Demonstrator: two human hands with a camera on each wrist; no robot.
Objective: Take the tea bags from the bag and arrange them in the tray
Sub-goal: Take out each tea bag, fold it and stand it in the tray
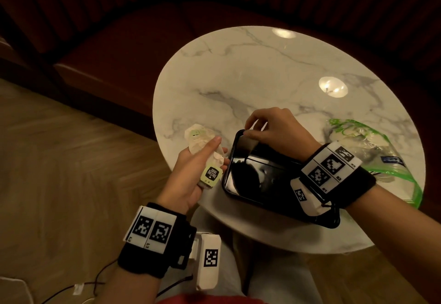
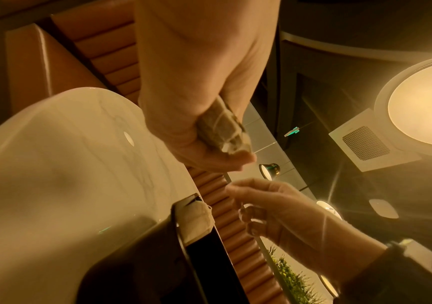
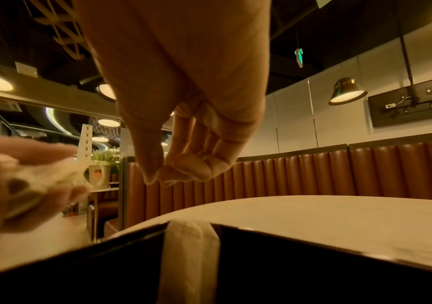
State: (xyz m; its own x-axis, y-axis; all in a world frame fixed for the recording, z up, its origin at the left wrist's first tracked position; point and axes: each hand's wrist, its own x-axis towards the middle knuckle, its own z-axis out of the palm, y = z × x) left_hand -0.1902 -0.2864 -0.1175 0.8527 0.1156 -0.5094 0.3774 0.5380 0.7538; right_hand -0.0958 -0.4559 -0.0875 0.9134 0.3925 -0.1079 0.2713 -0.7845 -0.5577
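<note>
The person's left hand (image 1: 188,179) is hovering just off the left edge of the round white marble table (image 1: 262,72), with its fingers and thumb curled round a bunch of pale paper tea bags (image 1: 202,140). A light green tag with a black label (image 1: 211,174) is hanging from the bunch near the palm. In the left wrist view the same hand (image 2: 196,102) is clamping one brownish tea bag (image 2: 222,131) against the palm.

To the right of it, a glossy black rectangular tray (image 1: 257,177) is lying on the near part of the table. One tea bag (image 1: 248,143) is leaning upright against the tray's far left corner, and the right wrist view is showing this bag (image 3: 188,257) standing against the tray's inner wall (image 3: 313,257).

The right hand (image 1: 274,131) is poised over that corner, just above the standing bag. Its thumb and forefinger tips are meeting in a light pinch while the other fingers are curling loosely; in the right wrist view nothing can be seen between the fingertips (image 3: 155,174), though whether they are gripping a thin string cannot be told.

Farthest right, a crumpled clear plastic bag with green print (image 1: 372,146) is lying on the table beyond the right wrist, with pale tea bags showing through it.
</note>
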